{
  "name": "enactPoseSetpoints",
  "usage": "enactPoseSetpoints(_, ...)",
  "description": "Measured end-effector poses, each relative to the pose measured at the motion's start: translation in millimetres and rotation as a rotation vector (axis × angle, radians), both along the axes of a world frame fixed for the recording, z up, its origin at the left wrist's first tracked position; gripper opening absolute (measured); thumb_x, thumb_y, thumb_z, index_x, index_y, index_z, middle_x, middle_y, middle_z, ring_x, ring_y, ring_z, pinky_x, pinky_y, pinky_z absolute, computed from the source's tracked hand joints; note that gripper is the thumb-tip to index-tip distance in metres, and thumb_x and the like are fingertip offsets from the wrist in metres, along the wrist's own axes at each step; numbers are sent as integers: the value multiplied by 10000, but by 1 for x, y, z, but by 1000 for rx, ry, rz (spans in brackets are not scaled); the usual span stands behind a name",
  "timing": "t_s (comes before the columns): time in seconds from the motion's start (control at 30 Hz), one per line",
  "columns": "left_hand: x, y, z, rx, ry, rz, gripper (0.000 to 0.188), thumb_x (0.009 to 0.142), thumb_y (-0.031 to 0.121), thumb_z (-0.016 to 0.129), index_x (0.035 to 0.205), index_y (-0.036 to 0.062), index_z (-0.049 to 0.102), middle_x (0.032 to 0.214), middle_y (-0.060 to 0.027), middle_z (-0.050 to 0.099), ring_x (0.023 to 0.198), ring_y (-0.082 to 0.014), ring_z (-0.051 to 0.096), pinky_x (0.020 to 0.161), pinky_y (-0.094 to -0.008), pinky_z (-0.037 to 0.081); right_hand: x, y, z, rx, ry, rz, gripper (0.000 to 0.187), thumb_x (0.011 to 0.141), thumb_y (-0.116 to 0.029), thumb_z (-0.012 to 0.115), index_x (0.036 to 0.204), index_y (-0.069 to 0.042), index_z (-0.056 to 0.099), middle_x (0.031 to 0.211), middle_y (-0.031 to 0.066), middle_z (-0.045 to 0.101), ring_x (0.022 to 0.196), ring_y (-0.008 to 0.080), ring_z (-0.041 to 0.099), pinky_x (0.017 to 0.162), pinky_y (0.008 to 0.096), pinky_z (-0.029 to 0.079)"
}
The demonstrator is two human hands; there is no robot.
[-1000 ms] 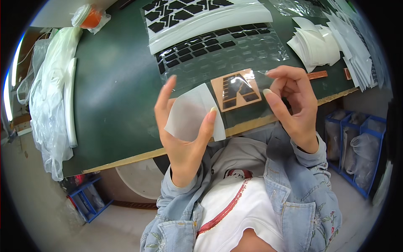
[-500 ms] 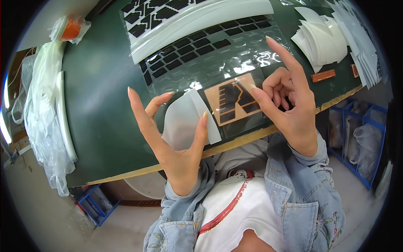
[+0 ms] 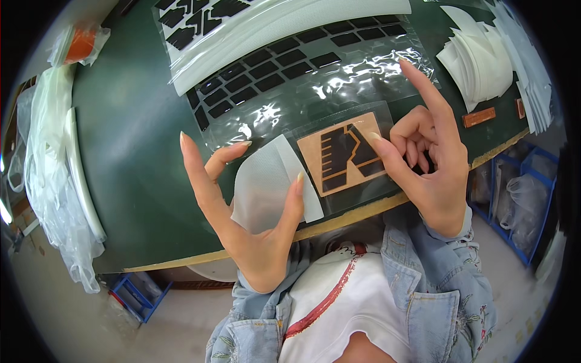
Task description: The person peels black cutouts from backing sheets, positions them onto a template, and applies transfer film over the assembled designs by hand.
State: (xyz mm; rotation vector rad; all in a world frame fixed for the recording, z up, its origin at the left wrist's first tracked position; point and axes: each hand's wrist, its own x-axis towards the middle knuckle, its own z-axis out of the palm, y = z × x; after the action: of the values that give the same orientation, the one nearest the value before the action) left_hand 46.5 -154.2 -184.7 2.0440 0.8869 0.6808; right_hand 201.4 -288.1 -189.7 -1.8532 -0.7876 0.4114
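Over the dark-green table [image 3: 139, 199], our left hand [image 3: 257, 245], index spread, seems to pinch a curled translucent-white sheet [image 3: 260, 178], probably light, limp, best held by edges, beside the copper-coloured, black-patterned square [image 3: 340, 155] our right hand [image 3: 440, 178] thumbs, pinching or not, we cannot tell.

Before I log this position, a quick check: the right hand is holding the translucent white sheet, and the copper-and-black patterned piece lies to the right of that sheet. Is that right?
Not quite: the left hand is holding the translucent white sheet, as the head view shows. The copper-and-black patterned piece does lie to the right of that sheet.
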Motion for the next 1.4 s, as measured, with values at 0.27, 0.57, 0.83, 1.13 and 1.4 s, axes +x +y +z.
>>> enactPoseSetpoints(0.27,6,-4,2,-38,-47,-18,982,772,24,789,1572,47,221,1242,-140,532,1145,-206,530,953,-319,478,-1,-4,-3,-27,-117,-11,757,831,30,723,1510,-53,397,731,-56,490,615,11,371,540,167,288)
enactPoseSetpoints(0.57,1,1,3,8,-40,-73,1027,758,-74,762,1578,18,151,1264,-155,499,1145,-214,551,874,-327,565,-3,-21,20,-392,-1064,335,596,979,-489,447,1318,-33,627,1461,132,494,1356,332,436,1161,440,105)
enactPoseSetpoints(0.83,4,1,2,105,6,-105,992,754,-67,749,1571,3,190,1238,-150,544,1158,-235,549,950,-354,484,-37,17,3,-309,-726,580,886,800,-563,622,1388,87,491,1524,180,436,1434,362,377,1190,475,251)
enactPoseSetpoints(1.13,5,-7,12,71,42,-25,975,735,-39,777,1554,-1,249,1279,-153,518,1127,-236,544,1037,-397,397,-14,-32,9,-234,-727,755,801,761,-445,685,1382,37,526,1511,124,464,1412,242,422,1169,406,330)
enactPoseSetpoints(1.4,-2,-4,21,384,254,-15,271,750,132,845,973,87,696,1466,-199,283,1213,-359,432,891,-443,431,23,-33,14,-106,-597,220,287,843,-255,727,985,-24,635,1159,141,567,1043,325,538,925,407,427)
